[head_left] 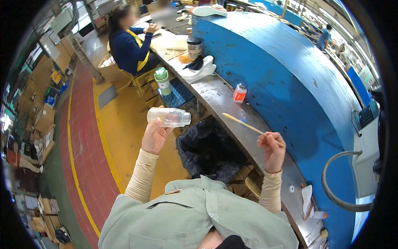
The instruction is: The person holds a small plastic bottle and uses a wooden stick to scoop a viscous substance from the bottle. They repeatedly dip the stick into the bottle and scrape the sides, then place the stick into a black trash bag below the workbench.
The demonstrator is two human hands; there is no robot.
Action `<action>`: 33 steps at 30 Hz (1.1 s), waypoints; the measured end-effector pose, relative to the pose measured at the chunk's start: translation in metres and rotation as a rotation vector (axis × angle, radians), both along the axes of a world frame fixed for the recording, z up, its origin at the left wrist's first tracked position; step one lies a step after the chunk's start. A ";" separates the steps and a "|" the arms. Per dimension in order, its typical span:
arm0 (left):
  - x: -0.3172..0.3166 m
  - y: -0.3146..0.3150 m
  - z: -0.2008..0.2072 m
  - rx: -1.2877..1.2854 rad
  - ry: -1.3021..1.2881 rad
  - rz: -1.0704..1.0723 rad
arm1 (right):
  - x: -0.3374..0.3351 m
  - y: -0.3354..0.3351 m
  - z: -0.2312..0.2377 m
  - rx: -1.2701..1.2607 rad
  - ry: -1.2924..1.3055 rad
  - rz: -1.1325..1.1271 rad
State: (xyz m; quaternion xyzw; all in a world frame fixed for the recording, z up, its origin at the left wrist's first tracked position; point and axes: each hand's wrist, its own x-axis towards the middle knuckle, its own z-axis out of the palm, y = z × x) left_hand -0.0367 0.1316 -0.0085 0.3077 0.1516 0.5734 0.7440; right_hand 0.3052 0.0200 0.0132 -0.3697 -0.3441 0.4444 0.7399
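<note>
Gripping a clear bottle (169,118) with the left hand (154,137), closed around the near side and underside, thumb against the wall. Held nearly horizontal in mid-air, left of the bench (222,99), neck toward the right. Pinching a slender wooden stick (247,125) near the rear end with the right hand (272,151), closed narrowly with bent fingers. Angled up and left above the bench, with the tip near the bottle neck but apart from it.

Located below and between both hands: a black bin bag (209,151), beside the bench edge. Partly hidden behind the stick: a small blue item, too small to identify. Standing against the curved blue panel (286,70): a small bottle (240,93). Placed farther along the bench: white shoes (200,71) with a dark piece on top, then a dark-lidded cup (194,49). Set on a blue stool (178,98) beside the bench: a green flask (163,81). Seated beyond: a person (129,47) in dark blue and yellow. Lying on the bench past the right hand: a white ring (291,189).

Showing on the small bottle: a red-orange label with pale marks, too small to read. Visible on the cup: a pale band, likewise illegible.
</note>
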 end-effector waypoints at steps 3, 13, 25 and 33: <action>0.017 0.008 0.002 0.004 -0.025 -0.108 | -0.022 -0.006 -0.001 0.032 0.051 0.068; 0.038 0.016 0.007 -0.065 -0.184 -0.255 | -0.035 -0.008 0.002 0.053 0.074 0.079; 0.042 0.008 0.025 0.097 0.012 -0.200 | -0.074 0.006 0.014 0.315 -0.785 -0.253; 0.037 0.007 0.034 0.199 0.041 -0.182 | -0.088 0.016 0.025 0.204 -0.928 -0.149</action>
